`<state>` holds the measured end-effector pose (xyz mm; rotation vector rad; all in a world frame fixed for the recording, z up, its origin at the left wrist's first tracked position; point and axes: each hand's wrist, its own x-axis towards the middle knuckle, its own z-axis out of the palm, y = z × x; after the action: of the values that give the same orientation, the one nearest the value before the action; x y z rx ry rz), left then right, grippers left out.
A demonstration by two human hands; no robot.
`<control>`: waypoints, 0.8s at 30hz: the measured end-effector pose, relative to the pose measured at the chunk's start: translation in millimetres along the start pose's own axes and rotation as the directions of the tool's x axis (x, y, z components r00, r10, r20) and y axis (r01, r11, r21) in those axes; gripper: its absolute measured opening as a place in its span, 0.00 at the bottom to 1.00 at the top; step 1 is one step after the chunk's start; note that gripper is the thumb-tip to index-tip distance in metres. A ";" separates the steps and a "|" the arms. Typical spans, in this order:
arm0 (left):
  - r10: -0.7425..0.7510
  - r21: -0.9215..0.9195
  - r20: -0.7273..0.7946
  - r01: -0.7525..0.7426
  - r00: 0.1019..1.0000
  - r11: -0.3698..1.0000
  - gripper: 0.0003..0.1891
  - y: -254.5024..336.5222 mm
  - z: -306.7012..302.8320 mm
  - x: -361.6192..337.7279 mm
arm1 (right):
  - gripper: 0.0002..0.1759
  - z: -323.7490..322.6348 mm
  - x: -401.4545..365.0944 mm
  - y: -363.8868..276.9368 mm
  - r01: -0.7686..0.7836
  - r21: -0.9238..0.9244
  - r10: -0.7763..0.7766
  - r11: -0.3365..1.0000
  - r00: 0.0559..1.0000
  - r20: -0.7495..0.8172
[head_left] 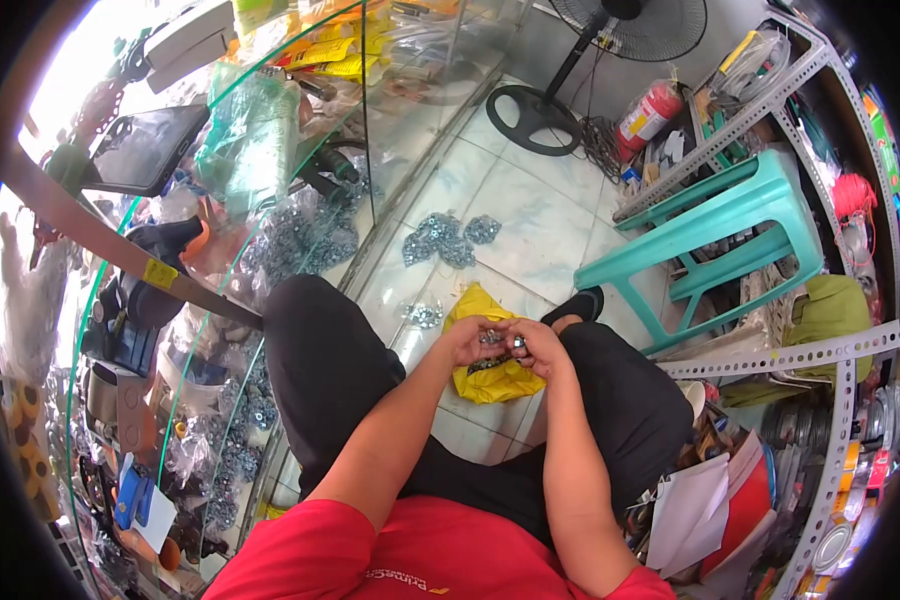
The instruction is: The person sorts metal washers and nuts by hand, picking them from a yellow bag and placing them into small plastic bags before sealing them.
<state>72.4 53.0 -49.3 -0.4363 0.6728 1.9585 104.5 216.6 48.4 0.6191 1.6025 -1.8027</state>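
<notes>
My left hand is curled around a few small metal pieces, too small to name exactly. Close beside it, my right hand pinches a shiny metal piece that looks like a nut. Both hands are over an open yellow plastic bag on the floor between my legs. Dark contents show at the bag's mouth, partly covered by my hands. Just beyond my left knee lies a small clear packet of silvery metal pieces. Farther out on the tiles rest several more packets.
A glass display case packed with bagged hardware runs along my left. At the right stands a green plastic stool beside metal shelving. A standing fan and a red fire extinguisher are at the back.
</notes>
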 end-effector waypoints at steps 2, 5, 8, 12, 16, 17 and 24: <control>0.008 0.003 0.013 -0.008 1.000 1.000 0.11 0.0 -2.7 2.5 | 0.12 1.5 -1.1 -1.2 -0.022 -0.017 0.022 1.000 1.000 0.016; 0.026 0.010 0.064 -0.027 0.998 1.000 0.13 -1.6 -6.1 5.2 | 0.12 5.1 -1.9 -1.7 -0.032 -0.047 0.034 0.998 0.999 0.042; 0.044 -0.018 0.073 -0.042 0.996 0.999 0.13 -0.6 0.0 -2.7 | 0.13 2.5 2.8 1.1 -0.027 -0.009 0.027 1.000 0.997 0.073; 0.088 0.022 0.053 -0.090 0.995 0.996 0.13 9.1 -3.0 -1.9 | 0.12 -5.2 9.4 1.0 -0.033 0.196 0.005 0.980 0.990 0.144; 0.313 0.253 -0.232 -0.254 0.921 0.934 0.14 54.6 -24.9 -6.9 | 0.10 -6.2 12.5 7.6 -0.060 0.260 0.048 0.964 0.997 0.052; 0.399 0.316 -0.228 -0.321 0.888 0.893 0.13 66.9 -52.3 0.7 | 0.09 -9.2 20.4 15.7 -0.093 0.252 0.082 0.963 0.995 0.057; 0.758 0.751 -0.177 0.584 0.628 -0.308 0.11 90.1 -139.2 24.8 | 0.07 -18.1 65.8 91.4 -0.261 0.184 0.270 0.948 0.962 -0.029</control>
<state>-16.5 -49.5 -147.6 0.0312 2.8367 0.2531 124.6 219.8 -63.8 0.9265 1.3260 -1.7489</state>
